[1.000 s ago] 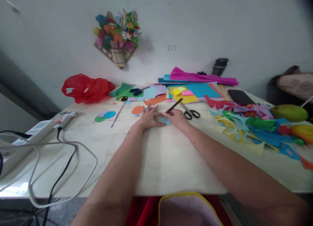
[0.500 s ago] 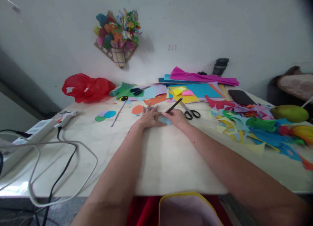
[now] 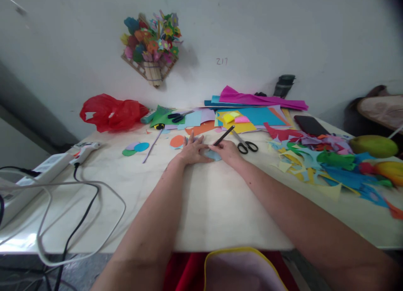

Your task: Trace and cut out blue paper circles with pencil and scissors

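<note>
My left hand (image 3: 193,152) lies with fingers spread over a light blue paper piece (image 3: 214,155) on the white table. Pinched in my right hand (image 3: 227,150) is a black pen (image 3: 224,135), its tip low by the paper and its upper end tilted to the right. Both hands partly cover the paper. An orange paper circle (image 3: 177,141) is just left of my left hand. Black-handled scissors (image 3: 247,147) lie right beside my right hand.
Blue and green paper circles (image 3: 141,147) lie at left, near a power strip (image 3: 44,169) with cables. Coloured sheets (image 3: 264,116) and a red bag (image 3: 111,112) sit at the back. Paper scraps (image 3: 333,165), a dark phone (image 3: 311,125) and a mango (image 3: 373,146) are at right.
</note>
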Demonstrator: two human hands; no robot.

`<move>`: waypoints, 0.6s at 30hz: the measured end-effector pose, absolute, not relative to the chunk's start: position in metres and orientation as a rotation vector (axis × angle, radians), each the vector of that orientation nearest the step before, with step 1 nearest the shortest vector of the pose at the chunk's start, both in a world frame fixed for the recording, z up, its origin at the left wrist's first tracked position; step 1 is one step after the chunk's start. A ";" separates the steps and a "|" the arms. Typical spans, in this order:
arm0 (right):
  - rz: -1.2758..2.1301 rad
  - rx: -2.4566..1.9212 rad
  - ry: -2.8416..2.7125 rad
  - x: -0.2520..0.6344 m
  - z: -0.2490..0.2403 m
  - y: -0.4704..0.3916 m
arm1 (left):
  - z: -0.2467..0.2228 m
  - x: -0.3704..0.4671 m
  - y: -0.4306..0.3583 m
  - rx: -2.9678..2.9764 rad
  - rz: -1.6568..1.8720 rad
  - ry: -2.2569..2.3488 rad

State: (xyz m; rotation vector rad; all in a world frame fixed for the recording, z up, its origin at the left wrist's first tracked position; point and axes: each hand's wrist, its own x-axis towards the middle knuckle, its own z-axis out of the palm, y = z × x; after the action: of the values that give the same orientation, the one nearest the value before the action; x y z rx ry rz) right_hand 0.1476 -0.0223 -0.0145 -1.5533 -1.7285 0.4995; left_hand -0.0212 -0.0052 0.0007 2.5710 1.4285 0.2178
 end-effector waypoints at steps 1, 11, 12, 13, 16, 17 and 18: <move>0.499 -1.551 -1.731 0.148 -0.015 -0.022 | 0.001 -0.021 -0.005 2.571 0.218 1.426; 0.489 -1.553 -1.731 0.147 -0.014 -0.022 | 0.000 -0.021 -0.004 2.576 0.179 1.426; 0.488 -1.554 -1.729 0.147 -0.014 -0.022 | 0.000 -0.021 -0.004 2.579 0.178 1.426; 0.485 -1.552 -1.730 0.147 -0.014 -0.022 | 0.000 -0.021 -0.004 2.582 0.179 1.426; 0.482 -1.548 -1.739 0.147 -0.014 -0.022 | 0.000 -0.021 -0.004 2.588 0.180 1.426; 0.481 -1.548 -1.740 0.147 -0.014 -0.022 | 0.000 -0.021 -0.004 2.589 0.178 1.427; 0.480 -1.552 -1.739 0.147 -0.014 -0.022 | 0.000 -0.021 -0.004 2.589 0.175 1.428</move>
State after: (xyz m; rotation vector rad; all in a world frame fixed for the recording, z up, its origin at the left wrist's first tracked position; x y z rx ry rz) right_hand 0.1474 -0.0218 -0.0142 -1.5521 -1.7393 0.4802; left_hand -0.0212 -0.0039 0.0001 2.5893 1.4281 0.1747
